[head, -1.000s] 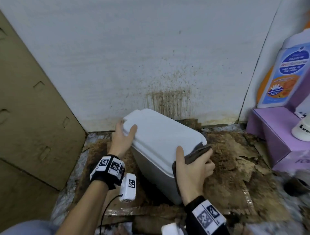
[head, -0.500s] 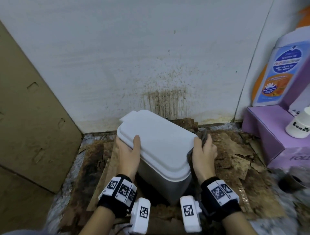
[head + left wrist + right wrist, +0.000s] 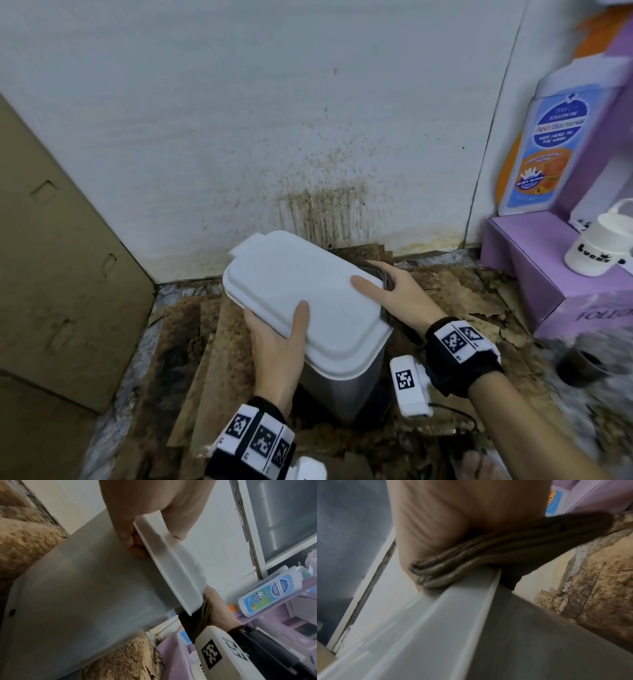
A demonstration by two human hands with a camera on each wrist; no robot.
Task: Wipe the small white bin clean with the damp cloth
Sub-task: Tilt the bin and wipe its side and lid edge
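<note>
The small white bin (image 3: 301, 301) stands tilted on the floor near the wall, white lid on a grey body (image 3: 85, 595). My left hand (image 3: 277, 332) grips the lid's near left edge, thumb on top and fingers (image 3: 133, 545) curled under the rim. My right hand (image 3: 383, 284) holds the dark folded damp cloth (image 3: 382, 272) against the bin's right side, thumb lying on the lid. In the right wrist view the cloth (image 3: 488, 561) is bunched between palm and lid rim (image 3: 453, 608). The right fingers are hidden behind the bin.
A cardboard sheet (image 3: 61, 274) leans at the left. The wall (image 3: 325, 212) behind is stained brown. A purple box (image 3: 534, 274) at the right carries a wash bottle (image 3: 555, 144) and a white cup (image 3: 596, 246). Peeling brown floor covering (image 3: 462, 301) surrounds the bin.
My left hand slid from the lid's far left corner to its near left edge. My right hand with the cloth moved along the right side toward the wall. The bin turned slightly.
</note>
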